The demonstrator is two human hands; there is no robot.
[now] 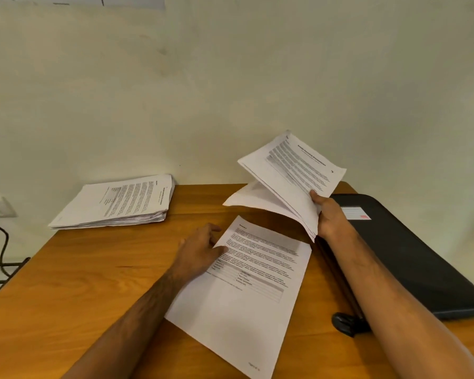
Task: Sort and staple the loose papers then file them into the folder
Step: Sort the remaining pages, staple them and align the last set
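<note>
The right hand (329,214) holds a sheaf (290,176) up off the worktop (93,269), thumb on top and fingers curled beneath, pinching it at its near corner; the pages fan and droop away to the left. The left hand (200,250) lies flat with fingers relaxed and a little spread, its tips touching the left edge of a single sheet (244,283) that lies on the wood in front of the person. That sheet's long axis runs from near right to far left, and the left hand is plainly the nearer one to it. The lifted sheaf hangs just above the sheet's far end. A tall pile (115,203) sits far left. The black folder (411,253) lies to the right, beside the right forearm. A dark object (345,322), perhaps the stapler, sits near the folder's front edge. Sorting looks under way.
</note>
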